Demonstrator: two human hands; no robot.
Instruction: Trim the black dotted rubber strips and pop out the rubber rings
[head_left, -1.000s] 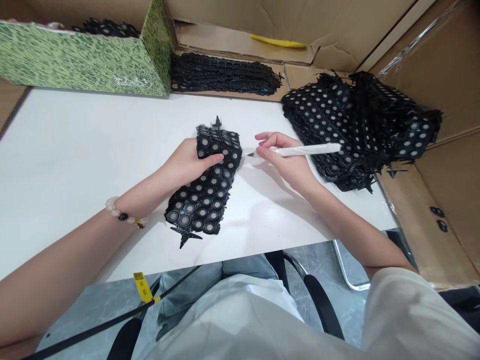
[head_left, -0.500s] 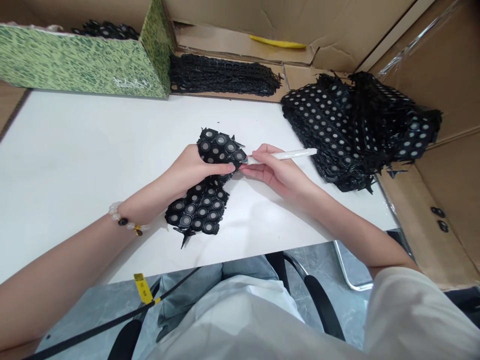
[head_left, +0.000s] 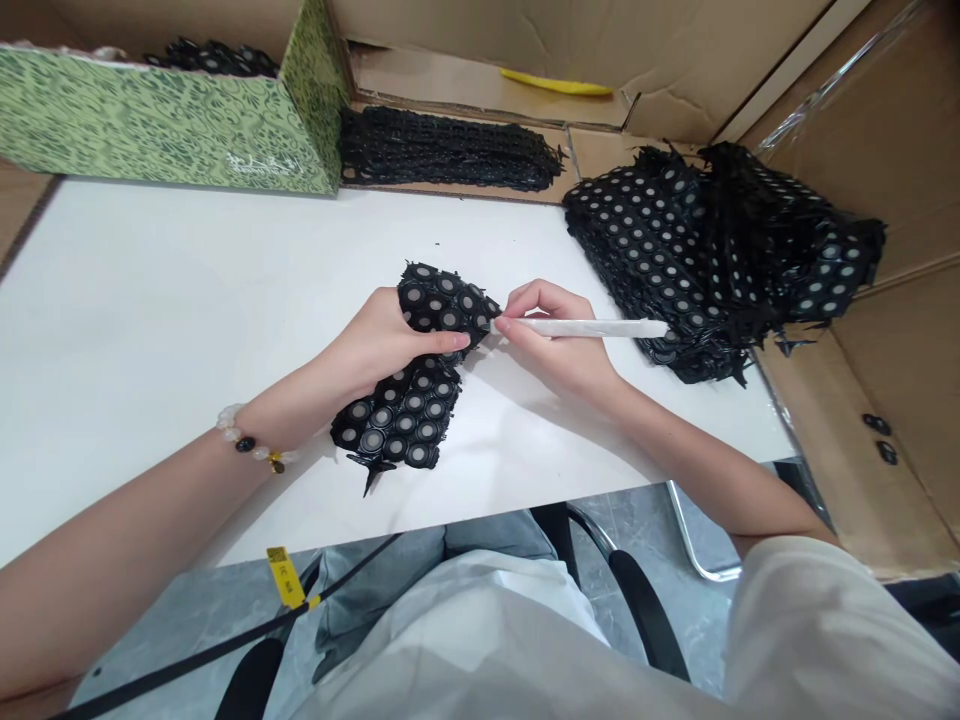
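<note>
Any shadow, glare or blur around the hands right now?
Head view: soft shadow on the white table beside the right hand; head view: white tool distinct, but its tip is hard to make out against the black sheet; head view: glare streaks on the clear tape, upper right.

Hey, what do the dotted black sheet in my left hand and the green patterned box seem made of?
The dotted black sheet looks like glossy rubber or soft plastic: it is bent and its surface shines. The green patterned box is probably matte cardboard, with flat, printed walls.
</note>
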